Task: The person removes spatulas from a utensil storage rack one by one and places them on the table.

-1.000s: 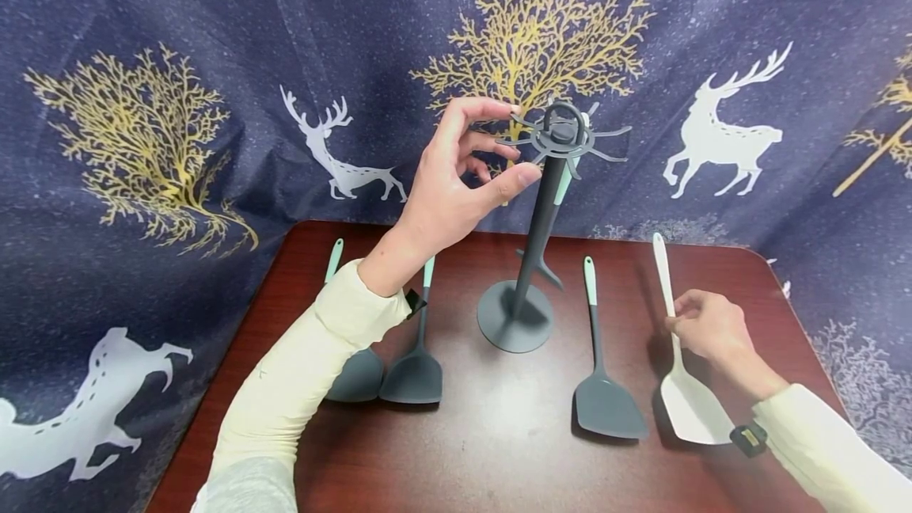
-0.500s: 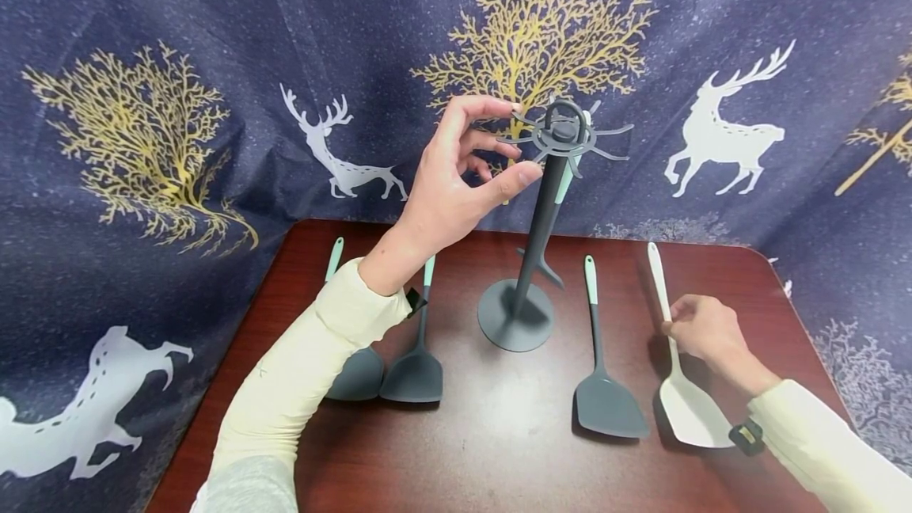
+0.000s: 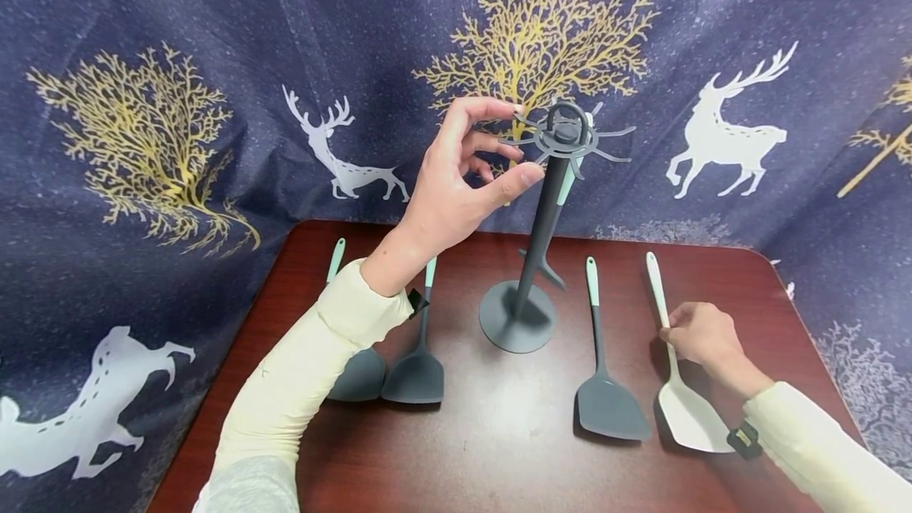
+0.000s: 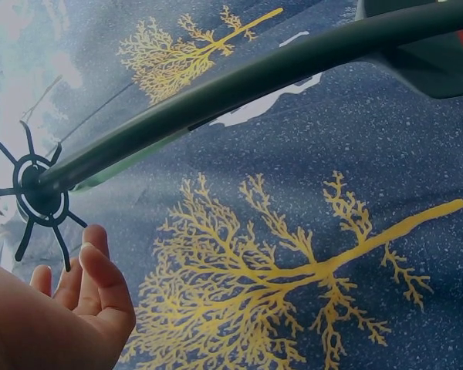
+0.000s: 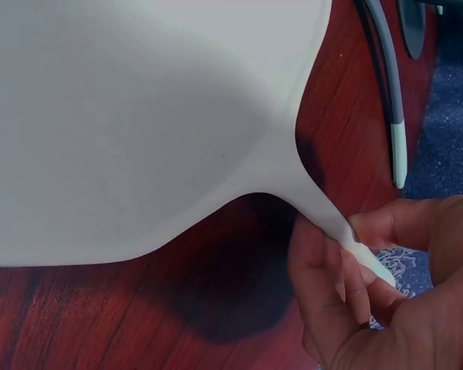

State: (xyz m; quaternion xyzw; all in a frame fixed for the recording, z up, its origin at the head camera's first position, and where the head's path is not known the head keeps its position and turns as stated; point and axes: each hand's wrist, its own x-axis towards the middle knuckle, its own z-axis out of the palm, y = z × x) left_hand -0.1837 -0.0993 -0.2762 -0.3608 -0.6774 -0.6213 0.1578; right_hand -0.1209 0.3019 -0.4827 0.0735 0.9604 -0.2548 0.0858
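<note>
My left hand (image 3: pixel 459 180) reaches up to the top of a grey utensil stand (image 3: pixel 536 236). Its thumb and fingers are spread beside the ring of hooks (image 3: pixel 566 141); in the left wrist view a fingertip lies close to one hook, and contact is hard to tell. A utensil with a mint handle (image 3: pixel 566 184) hangs behind the post, largely hidden. On the right, my right hand (image 3: pixel 705 339) pinches the handle of a white spatula (image 3: pixel 691 414) between thumb and fingers. The right wrist view shows its broad blade (image 5: pixel 139 131) over the table, with a dark shadow below.
A dark grey spatula (image 3: pixel 611 410) with a mint handle lies between the stand and the white spatula. Two more grey spatulas, one nearer (image 3: pixel 415 374) and one partly behind the left sleeve (image 3: pixel 359 377), lie left on the brown table (image 3: pixel 499 450). A patterned cloth (image 3: pixel 370 38) hangs behind.
My right hand has shifted slightly left and toward me with the white spatula, whose handle end sits lower in view. The left hand and the stand have stayed put.
</note>
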